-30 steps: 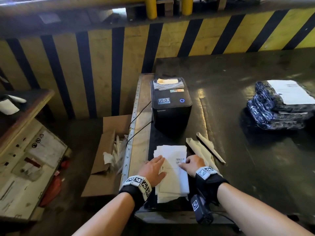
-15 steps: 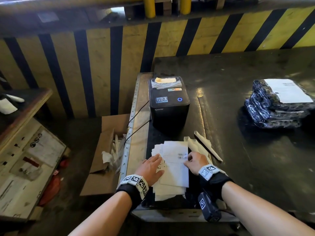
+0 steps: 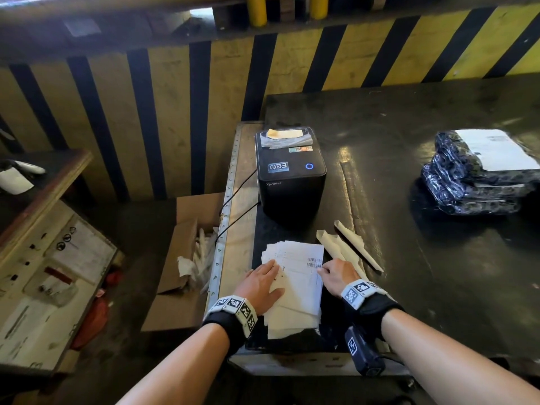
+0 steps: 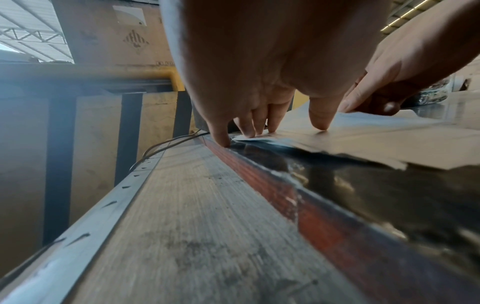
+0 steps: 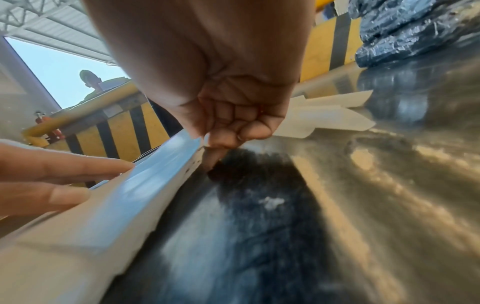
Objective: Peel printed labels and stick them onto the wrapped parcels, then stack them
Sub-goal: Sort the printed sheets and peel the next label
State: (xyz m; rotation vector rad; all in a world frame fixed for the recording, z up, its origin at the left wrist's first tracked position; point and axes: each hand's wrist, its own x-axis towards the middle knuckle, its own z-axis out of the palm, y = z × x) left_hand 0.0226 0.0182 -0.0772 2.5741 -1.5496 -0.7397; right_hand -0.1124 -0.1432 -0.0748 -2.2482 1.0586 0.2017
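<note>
A loose pile of white printed labels lies on the dark table in front of the printer. My left hand lies flat on the pile's left side, and its straight fingers press the paper down. My right hand is curled at the right edge of the top label, beside the barcode. Its thumb and forefinger pinch that edge, which is slightly lifted. Wrapped dark parcels are stacked at the far right, with a white label on the top one.
A black label printer stands just beyond the pile, its cables running off the table's left edge. Peeled backing strips lie right of the pile. A cardboard box of paper waste sits on the floor at left. A striped wall is behind.
The top label has slid a little up and to the right off the pile under my right hand. My left hand has stayed pressed on the sheets.
</note>
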